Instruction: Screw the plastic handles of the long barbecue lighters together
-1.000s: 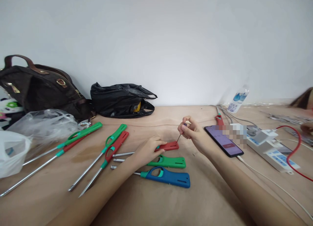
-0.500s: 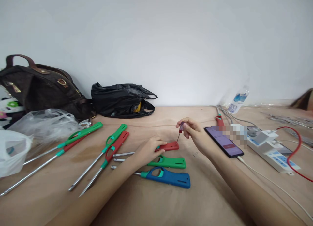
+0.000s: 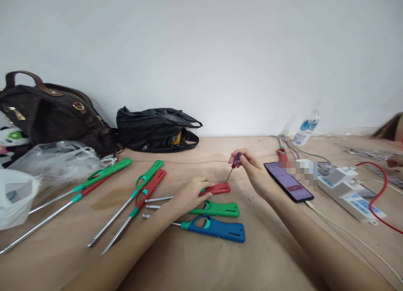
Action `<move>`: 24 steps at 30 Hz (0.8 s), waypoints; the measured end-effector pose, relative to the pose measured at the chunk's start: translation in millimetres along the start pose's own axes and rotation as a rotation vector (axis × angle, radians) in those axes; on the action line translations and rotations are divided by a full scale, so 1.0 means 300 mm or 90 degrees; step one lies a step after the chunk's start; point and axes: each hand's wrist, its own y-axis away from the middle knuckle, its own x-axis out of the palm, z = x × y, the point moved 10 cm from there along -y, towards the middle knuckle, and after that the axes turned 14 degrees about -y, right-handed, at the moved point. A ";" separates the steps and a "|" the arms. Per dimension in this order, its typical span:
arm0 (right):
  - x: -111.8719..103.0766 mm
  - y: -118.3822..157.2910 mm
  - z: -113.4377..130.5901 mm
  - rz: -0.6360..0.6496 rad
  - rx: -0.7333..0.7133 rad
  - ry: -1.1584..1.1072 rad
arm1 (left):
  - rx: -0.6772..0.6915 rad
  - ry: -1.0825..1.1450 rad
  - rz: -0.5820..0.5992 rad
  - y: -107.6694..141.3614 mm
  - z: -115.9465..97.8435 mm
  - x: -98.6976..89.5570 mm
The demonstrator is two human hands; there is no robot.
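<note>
My left hand (image 3: pixel 192 192) is closed on a red lighter (image 3: pixel 222 188) that lies on the table, its metal tube coming out to the left under the hand. Between thumb and fingers, my right hand (image 3: pixel 248 167) grips a small screwdriver (image 3: pixel 236 158) with a purple and red handle. The screwdriver is tilted, and its tip meets the right end of the red lighter's handle. Just nearer to me lie a green lighter (image 3: pixel 223 208) and a blue lighter (image 3: pixel 220 231). My left forearm hides parts of their tubes.
More lighters (image 3: pixel 147 179) lie to the left, near plastic bags (image 3: pixel 59 158), a backpack (image 3: pixel 56 114) and a black bag (image 3: pixel 154 129). On the right are a phone (image 3: pixel 291 184), a power strip (image 3: pixel 352 200), cables and a bottle (image 3: pixel 307 128). Part of another person's hand (image 3: pixel 395 161) shows at the right edge.
The screwdriver's handle has risen slightly and leans more to the right with my right hand. My left hand has stayed in place. Another person's hand has come into view at the right edge.
</note>
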 end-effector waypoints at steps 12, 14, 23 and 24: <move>0.111 0.057 -0.114 0.269 0.125 0.908 | 0.011 0.001 -0.008 -0.003 -0.007 -0.004; 0.135 0.071 -0.148 0.307 0.129 0.944 | 0.011 0.002 -0.011 -0.003 -0.008 -0.006; 0.218 0.112 -0.173 0.373 0.098 1.050 | 0.013 -0.007 -0.018 -0.001 -0.005 0.000; 0.228 0.115 -0.171 0.375 0.092 1.058 | 0.013 -0.008 -0.020 -0.001 -0.004 0.000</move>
